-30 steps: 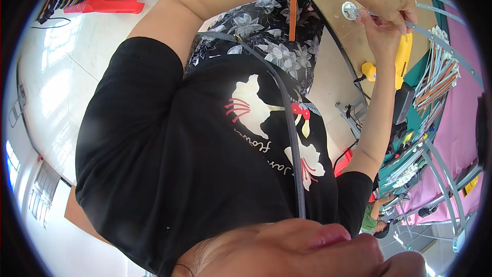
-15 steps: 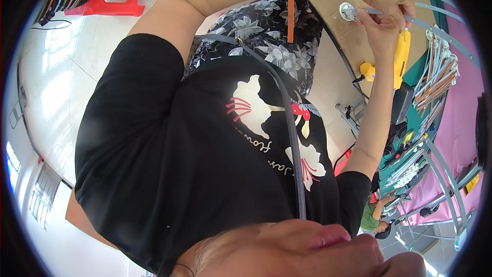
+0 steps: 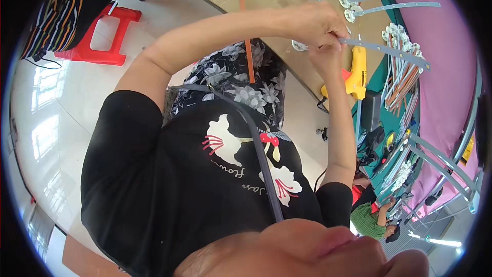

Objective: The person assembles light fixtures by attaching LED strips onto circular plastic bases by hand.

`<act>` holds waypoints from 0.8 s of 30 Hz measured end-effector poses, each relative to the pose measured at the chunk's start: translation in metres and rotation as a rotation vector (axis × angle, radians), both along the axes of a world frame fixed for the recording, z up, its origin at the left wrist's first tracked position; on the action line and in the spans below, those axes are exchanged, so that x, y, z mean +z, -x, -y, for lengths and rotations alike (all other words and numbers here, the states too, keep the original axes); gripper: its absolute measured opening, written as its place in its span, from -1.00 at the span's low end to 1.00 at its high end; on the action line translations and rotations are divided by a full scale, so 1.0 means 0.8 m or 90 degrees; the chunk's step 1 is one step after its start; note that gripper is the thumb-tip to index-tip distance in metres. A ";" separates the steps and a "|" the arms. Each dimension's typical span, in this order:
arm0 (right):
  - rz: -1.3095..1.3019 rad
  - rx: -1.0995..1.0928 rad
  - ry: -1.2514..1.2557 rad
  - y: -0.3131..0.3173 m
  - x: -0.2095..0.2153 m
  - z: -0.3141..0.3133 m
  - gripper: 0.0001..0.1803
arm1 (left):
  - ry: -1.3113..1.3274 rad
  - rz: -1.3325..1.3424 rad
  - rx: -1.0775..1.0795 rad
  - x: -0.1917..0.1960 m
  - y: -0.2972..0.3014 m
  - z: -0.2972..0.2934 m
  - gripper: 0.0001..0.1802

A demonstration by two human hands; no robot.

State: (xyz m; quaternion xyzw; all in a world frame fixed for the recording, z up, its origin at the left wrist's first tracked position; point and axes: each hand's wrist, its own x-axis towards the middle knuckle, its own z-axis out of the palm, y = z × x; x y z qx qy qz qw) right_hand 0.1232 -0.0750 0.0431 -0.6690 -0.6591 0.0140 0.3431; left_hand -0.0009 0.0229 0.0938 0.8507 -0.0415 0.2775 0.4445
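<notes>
Part of the grey strip (image 3: 387,50) is hidden (behind the fingers (image 3: 332,39)).

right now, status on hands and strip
Left hand pinching grey strip. Right hand close below, fingertips hidden. Strip extends rightward. Yellow glue gun near right forearm.

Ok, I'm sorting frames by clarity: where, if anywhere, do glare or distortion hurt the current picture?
Head view: bright white glare patches on the glossy floor at left; head view: the ceiling lamp at lower right washed out to white; head view: fisheye bending of the pink surface near the dark rim; head view: the hands readable, without glare on them.
</notes>
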 end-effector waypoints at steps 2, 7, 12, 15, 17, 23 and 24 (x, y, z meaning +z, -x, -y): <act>-0.040 0.000 0.006 0.004 0.004 0.000 -0.89 | -0.010 0.005 0.003 -0.003 -0.008 -0.001 -0.81; -0.106 -0.045 0.086 -0.004 0.005 0.002 -0.82 | -0.014 0.008 0.004 -0.002 -0.015 -0.009 -0.81; -0.100 -0.092 0.239 -0.024 0.040 0.003 -0.85 | -0.013 0.111 0.138 -0.011 0.006 -0.015 -0.64; -0.239 -0.144 0.216 -0.061 0.066 -0.020 -0.84 | 0.112 0.036 0.148 -0.019 0.038 -0.007 -0.65; -0.236 -0.169 0.164 -0.094 0.070 -0.035 -0.84 | 0.134 0.008 0.093 -0.027 0.046 0.014 -0.68; -0.224 -0.230 0.156 -0.152 0.024 -0.101 -0.84 | 0.198 -0.139 0.012 -0.060 0.071 0.033 -0.72; -0.199 -0.247 0.184 -0.154 0.017 -0.106 -0.84 | 0.219 -0.128 0.007 -0.065 0.074 0.034 -0.73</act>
